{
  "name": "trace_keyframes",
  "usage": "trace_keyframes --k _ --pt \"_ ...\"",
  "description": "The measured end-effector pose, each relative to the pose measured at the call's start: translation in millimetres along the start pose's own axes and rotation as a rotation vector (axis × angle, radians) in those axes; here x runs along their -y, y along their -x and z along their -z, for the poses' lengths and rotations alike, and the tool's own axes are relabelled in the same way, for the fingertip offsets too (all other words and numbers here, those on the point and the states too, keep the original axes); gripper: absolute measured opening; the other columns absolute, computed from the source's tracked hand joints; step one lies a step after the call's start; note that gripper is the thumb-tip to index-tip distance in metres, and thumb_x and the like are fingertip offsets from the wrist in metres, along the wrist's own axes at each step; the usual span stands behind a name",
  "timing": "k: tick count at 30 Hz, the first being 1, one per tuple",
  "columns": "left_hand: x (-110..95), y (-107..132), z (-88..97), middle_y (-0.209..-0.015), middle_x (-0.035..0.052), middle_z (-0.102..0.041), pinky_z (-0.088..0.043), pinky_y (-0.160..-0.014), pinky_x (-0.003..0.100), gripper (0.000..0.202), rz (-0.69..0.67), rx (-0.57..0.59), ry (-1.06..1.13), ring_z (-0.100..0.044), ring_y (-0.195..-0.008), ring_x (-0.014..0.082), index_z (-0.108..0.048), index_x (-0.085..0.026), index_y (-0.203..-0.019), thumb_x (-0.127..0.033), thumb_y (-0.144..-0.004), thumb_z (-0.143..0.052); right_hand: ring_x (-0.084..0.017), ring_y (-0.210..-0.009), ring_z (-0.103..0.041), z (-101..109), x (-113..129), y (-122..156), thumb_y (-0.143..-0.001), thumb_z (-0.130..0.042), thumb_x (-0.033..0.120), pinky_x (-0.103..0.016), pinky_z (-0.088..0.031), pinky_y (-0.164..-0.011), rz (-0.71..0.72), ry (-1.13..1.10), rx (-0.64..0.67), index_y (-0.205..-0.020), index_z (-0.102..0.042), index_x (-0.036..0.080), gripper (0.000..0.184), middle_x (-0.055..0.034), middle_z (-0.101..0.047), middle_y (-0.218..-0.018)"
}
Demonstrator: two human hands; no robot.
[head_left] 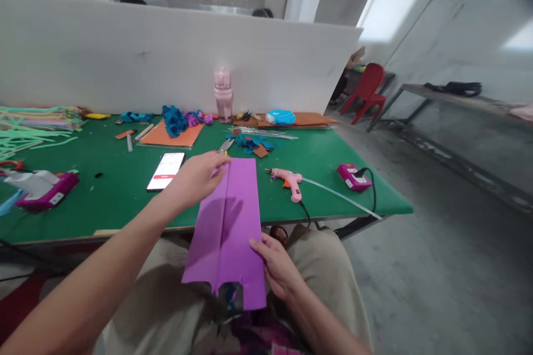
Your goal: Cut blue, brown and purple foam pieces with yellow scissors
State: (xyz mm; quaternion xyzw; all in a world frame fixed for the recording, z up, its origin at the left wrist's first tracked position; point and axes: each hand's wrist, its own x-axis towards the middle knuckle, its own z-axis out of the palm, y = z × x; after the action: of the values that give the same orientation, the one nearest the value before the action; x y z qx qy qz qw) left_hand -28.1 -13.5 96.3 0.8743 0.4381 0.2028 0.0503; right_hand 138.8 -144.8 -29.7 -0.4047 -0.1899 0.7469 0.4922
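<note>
A long purple paper sheet [228,233] runs from the green table [125,199] edge down over my lap. My left hand [197,176] pinches its far top corner, fingers closed on the paper. My right hand [278,267] grips the sheet's right edge near my knee. Scissors [225,146] lie just beyond the left hand. A phone [165,171] with a lit screen rests left of that hand.
A pink glue gun [289,180] and a magenta box [352,176] with a cable lie to the right. Orange sheets [170,136], blue and purple paper flowers [175,119], a pink bottle [223,94] and green strips [29,127] sit farther back. A white partition [166,55] borders the table.
</note>
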Motion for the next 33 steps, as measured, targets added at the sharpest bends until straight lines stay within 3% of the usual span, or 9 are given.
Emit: trace_keyframes --k 6,10,14,17,22,24,28,30,33 --pt "-10 115 -11.0 -0.059 -0.0017 -0.058 -0.038 -0.056 0.025 0.036 0.5 0.245 0.122 -0.056 -0.058 0.0164 -0.054 -0.021 -0.072 -0.046 -0.087 -0.033 -0.017 -0.068 -0.066 10 -8 8 -0.064 -0.074 0.029 -0.027 -0.05 -0.065 -0.096 -0.011 0.003 -0.092 -0.065 0.015 0.031 -0.0046 -0.073 -0.081" --pt "-20 149 -43.4 -0.067 -0.0017 -0.061 -0.043 -0.062 0.027 0.036 0.683 0.28 0.39 -0.058 -0.064 0.0163 -0.054 -0.022 -0.077 -0.049 -0.087 -0.033 -0.018 -0.069 -0.066 6 -9 6 -0.065 -0.073 0.032 -0.029 -0.05 -0.066 -0.088 0.013 -0.011 -0.091 -0.066 0.015 0.031 -0.0041 -0.073 -0.081" --pt "-35 153 -70.0 -0.078 0.0018 -0.062 -0.047 -0.067 0.028 0.023 0.67 0.021 0.549 -0.059 -0.074 0.0172 -0.052 -0.021 -0.077 -0.041 -0.084 -0.045 -0.017 -0.069 -0.065 0 -6 6 -0.069 -0.07 0.035 -0.029 -0.049 -0.068 -0.046 0.071 -0.001 -0.093 -0.066 0.016 0.032 -0.0031 -0.073 -0.082" --pt "-50 146 -75.5 -0.102 0.0083 -0.062 -0.044 -0.088 0.034 0.014 0.425 -0.128 0.411 -0.056 -0.099 0.0205 -0.054 -0.02 -0.075 -0.029 -0.084 -0.047 -0.016 -0.068 -0.064 -3 -8 6 -0.07 -0.07 0.036 -0.028 -0.048 -0.07 -0.025 0.079 0.007 -0.095 -0.066 0.016 0.032 -0.0026 -0.072 -0.081" --pt "-67 137 -61.9 -0.117 0.0078 -0.062 -0.041 -0.097 0.033 0.025 0.015 0.263 0.545 -0.054 -0.112 0.0209 -0.058 -0.023 -0.106 -0.032 -0.084 -0.049 -0.019 -0.079 -0.065 -5 -13 3 -0.074 -0.063 0.048 -0.031 -0.048 -0.078 -0.045 -0.066 -0.032 -0.092 -0.068 0.016 0.037 -0.0049 -0.072 -0.086" --pt "-62 136 -51.1 -0.109 0.0042 -0.066 -0.045 -0.091 0.03 0.026 0.087 0.246 0.615 -0.058 -0.104 0.0187 -0.06 -0.025 -0.104 -0.032 -0.088 -0.041 -0.02 -0.084 -0.065 -5 -13 3 -0.076 -0.059 0.052 -0.032 -0.048 -0.081 -0.098 -0.112 -0.012 -0.097 -0.068 0.015 0.043 -0.0062 -0.072 -0.089" --pt "-38 133 -38.0 -0.077 0.0009 -0.066 -0.047 -0.071 0.027 0.031 0.558 -0.012 0.517 -0.061 -0.077 0.0175 -0.059 -0.022 -0.077 -0.041 -0.089 -0.037 -0.02 -0.082 -0.066 -3 -12 5 -0.071 -0.067 0.046 -0.033 -0.048 -0.081 -0.111 -0.023 -0.007 -0.098 -0.068 0.014 0.042 -0.0073 -0.073 -0.089" --pt "-30 135 -41.6 -0.067 -0.0004 -0.061 -0.044 -0.062 0.026 0.036 0.657 0.057 0.5 -0.057 -0.066 0.0167 -0.056 -0.021 -0.07 -0.047 -0.087 -0.038 -0.019 -0.074 -0.066 -3 -13 4 -0.063 -0.076 0.039 -0.033 -0.049 -0.076 -0.098 0.086 -0.003 -0.09 -0.069 0.013 0.038 -0.0066 -0.073 -0.082" --pt "-33 141 -55.3 -0.055 -0.0004 -0.056 -0.041 -0.053 0.025 0.051 0.717 0.286 0.616 -0.052 -0.056 0.0157 -0.053 -0.019 -0.059 -0.054 -0.087 -0.031 -0.018 -0.068 -0.064 -7 -15 -1 -0.058 -0.078 0.035 -0.031 -0.048 -0.07 -0.1 0.149 -0.003 -0.084 -0.07 0.013 0.035 -0.0045 -0.072 -0.073"
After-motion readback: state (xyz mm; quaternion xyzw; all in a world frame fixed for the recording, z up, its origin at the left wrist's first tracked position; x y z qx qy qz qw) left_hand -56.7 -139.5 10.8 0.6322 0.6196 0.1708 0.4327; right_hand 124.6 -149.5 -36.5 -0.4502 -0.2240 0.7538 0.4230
